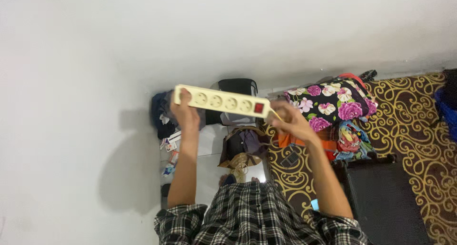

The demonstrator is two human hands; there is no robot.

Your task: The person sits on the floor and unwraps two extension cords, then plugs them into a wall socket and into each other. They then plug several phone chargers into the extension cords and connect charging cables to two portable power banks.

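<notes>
**A:** what's going on here? A person in a plaid shirt (257,216) is sitting by a black and gold swirl carpet (409,126), floral bag (333,104) beside it.

**B:** they're holding up a cream power strip (223,101) against the white wall. Left hand (184,114) is gripping one end, right hand (290,121) is pinching the switch end. Looks like inspecting; turning it over probably needs both grips steady.

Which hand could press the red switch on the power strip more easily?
Probably the right hand: it grips the power strip at the end where the red switch sits. The left hand holds the far end, past the sockets.
</notes>
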